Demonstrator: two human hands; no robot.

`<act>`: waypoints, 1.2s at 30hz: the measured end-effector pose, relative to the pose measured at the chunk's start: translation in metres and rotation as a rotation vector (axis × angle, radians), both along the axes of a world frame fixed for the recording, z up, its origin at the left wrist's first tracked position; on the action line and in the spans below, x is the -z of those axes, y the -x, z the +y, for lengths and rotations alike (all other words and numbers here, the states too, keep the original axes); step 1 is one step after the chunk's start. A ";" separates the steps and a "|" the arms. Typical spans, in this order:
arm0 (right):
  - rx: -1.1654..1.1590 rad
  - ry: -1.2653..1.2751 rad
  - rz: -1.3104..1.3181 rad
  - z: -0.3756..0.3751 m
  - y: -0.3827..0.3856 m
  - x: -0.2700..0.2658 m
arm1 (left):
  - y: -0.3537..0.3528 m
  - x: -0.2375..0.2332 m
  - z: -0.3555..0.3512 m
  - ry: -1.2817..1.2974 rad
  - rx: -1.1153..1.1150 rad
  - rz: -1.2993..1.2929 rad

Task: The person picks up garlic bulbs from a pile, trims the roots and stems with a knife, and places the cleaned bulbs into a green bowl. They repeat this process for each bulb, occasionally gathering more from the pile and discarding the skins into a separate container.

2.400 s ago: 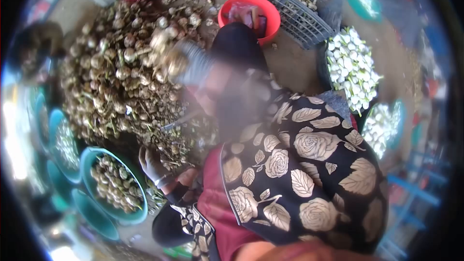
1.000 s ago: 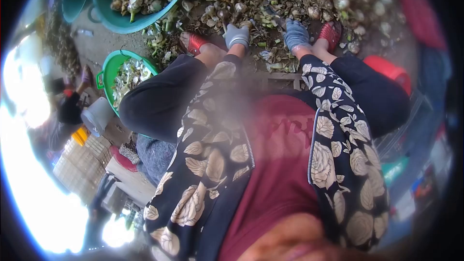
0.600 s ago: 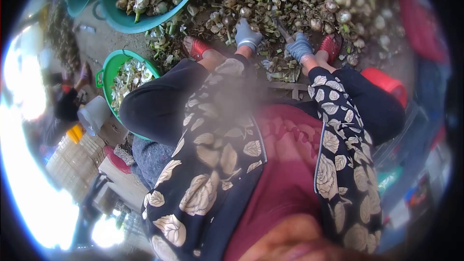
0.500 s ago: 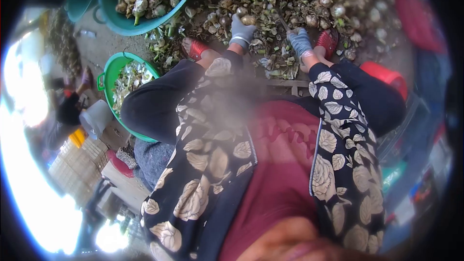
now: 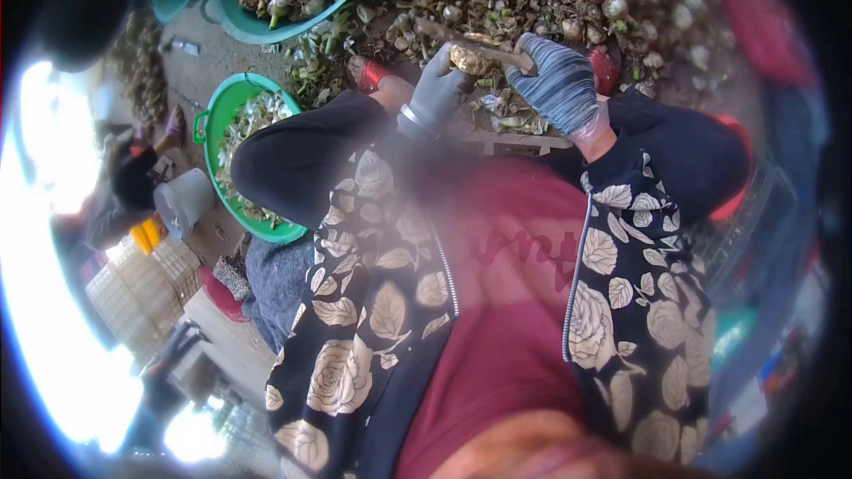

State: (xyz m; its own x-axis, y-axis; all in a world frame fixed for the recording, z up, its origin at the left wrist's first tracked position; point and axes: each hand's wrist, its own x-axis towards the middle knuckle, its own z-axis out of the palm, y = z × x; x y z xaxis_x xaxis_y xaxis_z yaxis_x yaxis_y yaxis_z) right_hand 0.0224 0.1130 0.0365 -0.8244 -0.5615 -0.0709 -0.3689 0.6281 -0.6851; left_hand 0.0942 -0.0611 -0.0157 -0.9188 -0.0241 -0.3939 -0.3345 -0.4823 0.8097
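My left hand, in a grey glove, is closed around a brown-skinned bulb held up over my lap. In my right hand, gloved in striped grey knit, is a knife. Its handle end sits in my fingers, and the blade points left across the top of the bulb. Ahead of both hands lies a heap of bulbs mixed with dry skins and green stem bits. Trimmed bulbs with short stubs fill part of a teal tub at the upper left.
A green basin of peelings stands by my left knee. Red sandals are on my feet, close to the heap. A red container sits beyond my right knee. Farther left are a grey bucket and another person.
Both hands have drawn back from the heap toward my body. The left has lifted the bulb, and the right has brought the knife up against it. The view has shifted slightly.
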 end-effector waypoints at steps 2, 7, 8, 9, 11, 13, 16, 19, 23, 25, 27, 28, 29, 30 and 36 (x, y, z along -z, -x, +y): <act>-0.055 0.040 0.220 0.005 -0.009 0.002 | -0.014 0.005 0.000 -0.162 0.047 0.018; -0.138 -0.132 0.083 0.004 -0.006 -0.008 | -0.013 0.071 -0.016 2.455 0.609 1.188; -0.134 -0.094 0.072 0.007 -0.008 -0.008 | -0.011 0.054 -0.017 1.849 0.740 0.828; -0.135 -0.037 0.098 0.006 -0.005 -0.010 | -0.007 0.022 -0.011 1.043 0.650 0.464; -0.079 0.006 0.099 0.004 -0.008 0.000 | -0.001 -0.027 0.000 0.061 0.247 0.055; -0.112 -0.124 -0.020 0.007 -0.002 -0.002 | -0.005 -0.042 0.000 -0.010 0.274 -0.039; -0.121 -0.113 0.025 0.007 0.002 0.005 | -0.008 -0.038 -0.002 0.000 0.313 -0.066; -0.070 -0.051 0.037 0.009 -0.002 0.002 | -0.003 -0.017 -0.007 0.260 0.424 0.091; -0.064 -0.030 0.078 0.012 -0.004 -0.001 | 0.004 0.030 -0.022 1.613 0.725 0.887; -0.084 -0.037 0.098 0.014 -0.005 0.004 | 0.008 0.020 -0.019 1.425 0.656 0.791; -0.059 0.055 0.099 0.015 -0.006 0.014 | 0.004 -0.004 -0.012 0.978 0.554 0.594; -0.048 0.046 0.044 0.021 -0.005 0.032 | 0.001 -0.010 -0.009 1.005 0.543 0.623; -0.036 0.047 0.037 0.022 -0.007 0.039 | -0.001 -0.015 -0.007 1.036 0.528 0.656; -0.025 0.048 0.033 0.024 -0.007 0.043 | -0.002 -0.015 -0.008 0.960 0.602 0.519; -0.053 -0.373 -0.218 0.040 0.013 0.089 | -0.001 -0.029 0.013 0.515 0.236 0.562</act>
